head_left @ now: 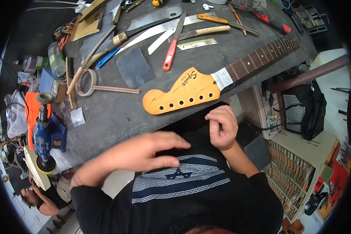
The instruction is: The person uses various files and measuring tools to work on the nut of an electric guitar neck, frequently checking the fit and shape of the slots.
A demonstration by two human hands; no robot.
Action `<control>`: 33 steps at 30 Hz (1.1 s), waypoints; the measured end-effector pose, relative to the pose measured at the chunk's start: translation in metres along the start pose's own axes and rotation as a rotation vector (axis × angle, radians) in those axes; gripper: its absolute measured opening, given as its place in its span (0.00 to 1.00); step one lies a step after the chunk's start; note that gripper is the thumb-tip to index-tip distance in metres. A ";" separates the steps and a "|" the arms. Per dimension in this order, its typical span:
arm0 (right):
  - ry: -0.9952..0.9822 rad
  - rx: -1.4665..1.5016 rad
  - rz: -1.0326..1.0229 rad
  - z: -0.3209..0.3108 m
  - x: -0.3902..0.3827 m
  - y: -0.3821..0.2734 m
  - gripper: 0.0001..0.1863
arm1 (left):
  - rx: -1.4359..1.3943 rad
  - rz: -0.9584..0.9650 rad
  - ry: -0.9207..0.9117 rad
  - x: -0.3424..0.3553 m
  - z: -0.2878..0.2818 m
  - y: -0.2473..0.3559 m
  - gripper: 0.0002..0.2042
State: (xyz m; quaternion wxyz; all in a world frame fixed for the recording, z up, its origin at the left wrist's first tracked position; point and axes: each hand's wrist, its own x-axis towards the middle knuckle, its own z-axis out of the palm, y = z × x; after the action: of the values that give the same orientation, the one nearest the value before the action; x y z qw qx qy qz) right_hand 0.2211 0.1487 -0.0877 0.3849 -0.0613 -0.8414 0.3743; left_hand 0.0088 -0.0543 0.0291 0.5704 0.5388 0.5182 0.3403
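Our left hand (150, 150) hovers on the near side of the guitar neck (202, 85), apart from it, fingers stretched out together and thumb parted below them, with nothing in its grasp. Our right hand (222, 126) is up just on the near side of the neck, close to its headstock end, fingers curled loosely in toward the thumb; we cannot tell whether it has hold of anything small. Between us and the tools, the neck lies flat on the dark workbench (117, 126), its orange-yellow headstock with a row of six holes near the bench's edge, its fretted fingerboard (257, 58) running away to the right, and a pale wrapping (222, 78) around the place where the two meet. Just beyond the neck's headstock, we see a dark grey sheet (135, 67) and a file with a red handle (170, 55); farther beyond lie a wooden-handled tool (210, 30), an orange-handled tool (212, 18) and a broad cleaver-like blade (156, 19). Left of the neck are a thin wooden stick (115, 89), a roll of tape (94, 78) and a small pale square (77, 117), with a blue machine (42, 134) farther left.
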 end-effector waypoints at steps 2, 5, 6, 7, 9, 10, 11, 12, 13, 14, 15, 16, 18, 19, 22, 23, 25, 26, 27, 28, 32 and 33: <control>0.125 0.048 0.073 0.007 0.002 -0.009 0.15 | 0.232 0.110 0.141 0.014 -0.037 0.031 0.15; 0.108 0.061 0.063 0.018 0.005 -0.014 0.14 | 0.450 0.012 0.503 0.056 -0.091 0.032 0.09; 0.093 0.054 0.061 0.020 0.005 -0.016 0.14 | 0.503 -0.020 0.583 0.070 -0.106 0.027 0.09; 0.087 0.056 0.068 0.019 0.005 -0.016 0.15 | 0.516 -0.027 0.588 0.079 -0.114 0.024 0.09; 0.127 0.046 0.073 0.014 0.007 -0.015 0.15 | 0.825 -0.154 0.677 0.098 -0.124 0.019 0.15; 0.159 0.027 0.085 0.011 0.005 -0.014 0.15 | 0.831 -0.152 0.662 0.106 -0.123 0.021 0.15; 0.171 0.003 0.095 0.008 0.004 -0.012 0.15 | 0.938 -0.276 0.656 0.113 -0.123 0.025 0.17; 0.182 -0.018 0.105 0.004 0.002 -0.009 0.15 | 1.034 -0.395 0.649 0.120 -0.121 0.025 0.20; 0.194 -0.061 0.100 0.000 0.002 -0.007 0.15 | 1.089 -0.384 0.653 0.123 -0.122 0.022 0.23; 0.205 -0.103 0.094 -0.004 0.003 -0.004 0.15 | 1.089 -0.379 0.641 0.126 -0.122 0.020 0.23; 0.220 -0.109 0.105 -0.006 0.005 -0.002 0.15 | 1.079 -0.392 0.647 0.128 -0.122 0.021 0.22; 0.234 -0.120 0.110 -0.008 0.006 0.002 0.14 | 1.070 -0.406 0.653 0.130 -0.122 0.022 0.22; 0.246 -0.174 0.098 -0.014 0.011 0.007 0.14 | 1.026 -0.388 0.672 0.131 -0.123 0.021 0.21; 0.252 -0.175 0.107 -0.016 0.014 0.009 0.14 | 0.976 -0.368 0.705 0.131 -0.125 0.020 0.20; 0.258 -0.235 0.096 -0.020 0.021 0.014 0.14 | 0.904 -0.315 0.737 0.127 -0.131 0.015 0.17; 0.240 -0.241 0.102 -0.021 0.023 0.014 0.14 | 0.724 -0.271 0.777 0.122 -0.131 0.014 0.16; 0.232 -0.229 0.101 -0.019 0.028 0.014 0.14 | 0.200 -0.167 0.712 0.107 -0.144 0.013 0.12; 0.236 -0.240 0.101 -0.020 0.028 0.014 0.14 | 0.209 -0.171 0.716 0.104 -0.143 0.010 0.12; 0.246 -0.241 0.093 -0.020 0.031 0.013 0.14 | -0.107 -0.102 0.639 0.099 -0.141 0.013 0.11; 0.256 -0.252 0.096 -0.021 0.032 0.012 0.15 | -0.425 -0.022 0.549 0.097 -0.137 0.016 0.11; 0.301 -0.203 0.093 -0.021 0.047 -0.004 0.15 | -0.494 -0.041 0.501 0.101 -0.118 0.027 0.11; 0.299 -0.122 0.144 -0.020 0.052 -0.014 0.15 | -0.487 -0.037 0.495 0.100 -0.114 0.027 0.13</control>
State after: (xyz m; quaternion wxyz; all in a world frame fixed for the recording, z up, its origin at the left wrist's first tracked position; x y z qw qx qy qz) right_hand 0.2012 0.1705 -0.0384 0.4735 -0.1998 -0.7894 0.3357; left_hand -0.0730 0.0757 0.0457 0.5454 0.2787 0.5539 0.5639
